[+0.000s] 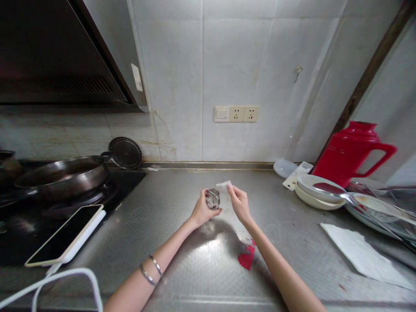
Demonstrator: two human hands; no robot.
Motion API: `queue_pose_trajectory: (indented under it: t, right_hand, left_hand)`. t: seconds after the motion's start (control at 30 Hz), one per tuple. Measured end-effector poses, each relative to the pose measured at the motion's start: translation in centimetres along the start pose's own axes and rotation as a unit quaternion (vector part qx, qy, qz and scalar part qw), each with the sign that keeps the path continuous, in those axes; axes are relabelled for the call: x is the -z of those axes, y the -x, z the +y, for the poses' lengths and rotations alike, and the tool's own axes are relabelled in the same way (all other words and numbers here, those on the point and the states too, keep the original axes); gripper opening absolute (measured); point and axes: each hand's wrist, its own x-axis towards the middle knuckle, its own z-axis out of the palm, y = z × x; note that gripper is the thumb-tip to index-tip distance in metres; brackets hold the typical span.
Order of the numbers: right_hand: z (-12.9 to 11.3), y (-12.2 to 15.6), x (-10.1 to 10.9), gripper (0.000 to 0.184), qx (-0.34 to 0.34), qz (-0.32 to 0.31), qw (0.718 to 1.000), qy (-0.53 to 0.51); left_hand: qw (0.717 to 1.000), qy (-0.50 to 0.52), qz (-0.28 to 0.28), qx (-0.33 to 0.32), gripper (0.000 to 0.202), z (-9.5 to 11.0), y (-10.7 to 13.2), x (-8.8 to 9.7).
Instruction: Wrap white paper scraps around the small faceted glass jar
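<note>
In the head view, my left hand (204, 210) is closed around a small faceted glass jar (212, 199), its round end turned toward me. Just to the right, my right hand (239, 201) pinches a small whitish strip (223, 185) that looks like paper or a peeled label. The strip's left end reaches close to the jar's upper side; I cannot tell whether they touch. Both hands are above the steel countertop (175, 190). Nearer to me, beside my right forearm, lies a torn red scrap (247, 256).
Left are a phone (66, 238) with a white cable (74, 272), and a steel pan (65, 177) on the stove. On the right stand a red thermos jug (346, 151) and stacked bowls (320, 203) with a ladle (346, 197). A white paper towel (364, 255) lies in front.
</note>
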Motion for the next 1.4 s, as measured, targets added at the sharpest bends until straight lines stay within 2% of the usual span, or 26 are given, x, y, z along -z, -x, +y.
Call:
queue_pose_trajectory:
  t: [0.07,0.13,0.4,0.6,0.73,0.8,0.93,0.97,1.03,1.17,1.4]
  right_hand:
    - [0.5,-0.4,0.0,0.051,-0.001,0.034,0.999,0.031]
    - [0.9,-0.6,-0.2,0.052,0.006,0.033,0.998,0.051]
    - [0.7,0.1,-1.9,0.046,0.019,-0.109,0.994,0.002]
    - [-0.5,1.0,-2.1,0.037,0.053,-0.147,0.987,-0.046]
    - [-1.2,1.3,-2.0,0.037,0.072,-0.189,0.977,-0.064]
    - [-1.1,1.2,-2.0,0.039,0.055,-0.165,0.982,-0.068]
    - [-0.2,0.6,-2.0,0.040,0.007,-0.025,0.997,-0.073]
    - [0.0,0.5,-2.0,0.040,0.003,-0.010,0.998,-0.070]
    - [0.5,0.3,-2.1,0.040,-0.002,-0.030,0.997,-0.066]
    - [0.5,0.5,-2.2,0.039,-0.011,-0.117,0.990,-0.080]
    - [-1.4,1.2,-1.6,0.032,0.062,-0.162,0.982,-0.078]
  left_hand:
    - [1.000,-0.018,-0.009,-0.001,0.076,0.1,0.0,0.2]
    - [0.999,-0.027,-0.018,-0.006,0.078,0.1,0.2,0.3]
    - [0.999,0.002,-0.035,-0.018,0.077,-0.8,1.0,0.6]
    - [0.999,0.041,-0.028,-0.016,0.073,-0.9,1.1,0.5]
    - [0.998,0.055,-0.012,0.005,0.067,-1.3,0.7,0.4]
    - [0.999,0.034,-0.001,0.012,0.070,-1.3,0.5,0.6]
    - [1.000,0.004,-0.008,-0.004,0.074,-0.7,0.7,1.1]
    - [1.000,-0.004,-0.014,-0.011,0.075,-0.5,0.9,1.1]
    - [0.999,-0.016,-0.025,-0.028,0.077,-0.1,1.1,1.1]
    - [0.999,-0.003,-0.041,-0.027,0.081,0.3,1.4,0.8]
    - [0.998,0.056,-0.016,-0.009,0.067,-0.4,1.1,0.3]
